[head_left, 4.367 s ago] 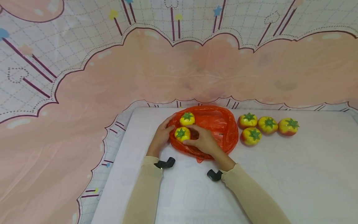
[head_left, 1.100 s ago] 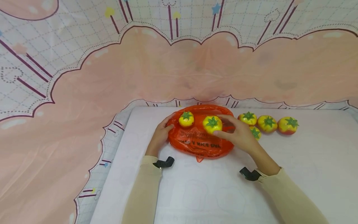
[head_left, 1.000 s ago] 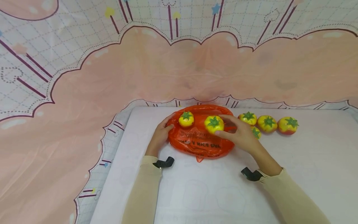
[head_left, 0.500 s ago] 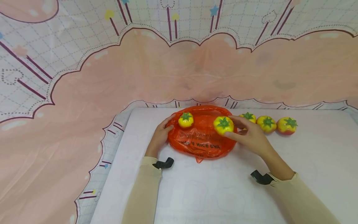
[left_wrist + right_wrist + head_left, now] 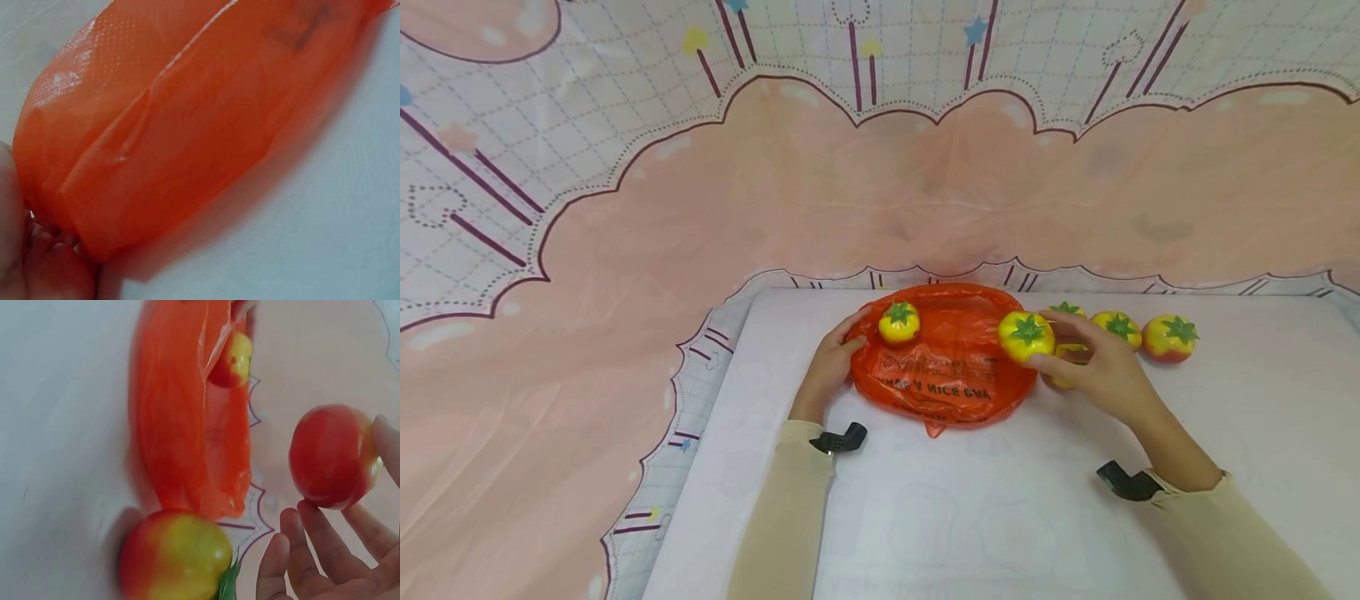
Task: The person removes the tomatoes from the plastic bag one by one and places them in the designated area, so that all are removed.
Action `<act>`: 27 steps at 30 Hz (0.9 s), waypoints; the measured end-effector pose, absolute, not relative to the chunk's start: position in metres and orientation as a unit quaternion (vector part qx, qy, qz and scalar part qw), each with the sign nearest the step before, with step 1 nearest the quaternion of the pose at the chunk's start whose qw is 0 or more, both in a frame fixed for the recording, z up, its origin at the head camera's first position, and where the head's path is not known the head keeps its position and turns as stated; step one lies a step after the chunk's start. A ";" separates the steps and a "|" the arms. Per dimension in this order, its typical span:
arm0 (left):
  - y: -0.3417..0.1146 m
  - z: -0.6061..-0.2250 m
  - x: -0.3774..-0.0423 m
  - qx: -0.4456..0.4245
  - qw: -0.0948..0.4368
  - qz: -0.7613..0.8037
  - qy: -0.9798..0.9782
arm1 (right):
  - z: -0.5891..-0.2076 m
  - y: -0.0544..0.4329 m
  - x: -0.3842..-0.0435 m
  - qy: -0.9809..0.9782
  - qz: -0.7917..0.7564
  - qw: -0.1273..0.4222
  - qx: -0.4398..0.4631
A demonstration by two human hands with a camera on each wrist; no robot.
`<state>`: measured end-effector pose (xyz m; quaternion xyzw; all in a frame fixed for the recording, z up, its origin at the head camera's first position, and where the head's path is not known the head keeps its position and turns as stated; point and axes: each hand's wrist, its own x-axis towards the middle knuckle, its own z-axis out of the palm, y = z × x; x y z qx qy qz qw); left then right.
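On the white table [image 5: 925, 517], the left hand [image 5: 832, 360] pinches the red bag [image 5: 951, 387] by its left rim. The right hand [image 5: 1108, 373], fingers half spread, holds a tomato [image 5: 1026, 337] near the right rim; its smooth skin could slip, dropping it against neighbouring tomatoes [image 5: 1171, 337].

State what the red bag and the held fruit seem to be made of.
Red bag: thin, glossy plastic film, judging by its translucent, creased walls. Held fruit: smooth and shiny, perhaps moulded plastic or lacquered foam; the gloss alone leaves it open.
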<state>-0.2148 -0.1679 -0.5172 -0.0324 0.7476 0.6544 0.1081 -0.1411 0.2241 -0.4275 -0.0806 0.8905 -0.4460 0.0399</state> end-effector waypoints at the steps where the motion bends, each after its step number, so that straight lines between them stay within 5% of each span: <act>1: -0.168 -0.517 -0.215 -0.033 0.108 0.655 0.747 | -0.427 0.226 -0.141 0.890 -0.446 0.039 -0.080; 27: -0.167 -0.520 -0.214 -0.036 0.113 0.672 0.731 | -0.442 0.271 -0.131 0.904 -0.424 -0.008 -0.055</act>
